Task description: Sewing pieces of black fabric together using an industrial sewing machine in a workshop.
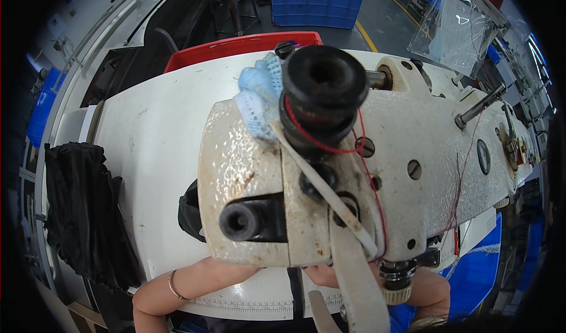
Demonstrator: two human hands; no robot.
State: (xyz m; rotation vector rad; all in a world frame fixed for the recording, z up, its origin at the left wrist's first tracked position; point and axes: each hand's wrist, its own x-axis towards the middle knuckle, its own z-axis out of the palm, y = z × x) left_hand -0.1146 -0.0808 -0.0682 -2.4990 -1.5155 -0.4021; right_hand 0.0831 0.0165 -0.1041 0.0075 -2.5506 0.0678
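A white sewing machine head (247, 174) fills the middle of the view and covers most of my working area. My left forearm (206, 280), with a thin bracelet, reaches in behind it, and the fingers are hidden. My right arm (427, 292) comes in from the other side; only a patch of skin (321, 276) shows beside the lever, its fingers out of sight. Black fabric (190, 212) peeks out left of the machine head. Between my arms a narrow black strip (296, 292) crosses the table's front edge. What either hand holds cannot be seen.
Black fabric pieces (85, 215) are piled at the left of the white table (150, 138). Red thread (377, 197) runs down the machine, near a blue-white cloth (259, 94). A red bin (236, 48) stands behind the table, a blue crate (315, 5) farther off, blue material (480, 280) at right.
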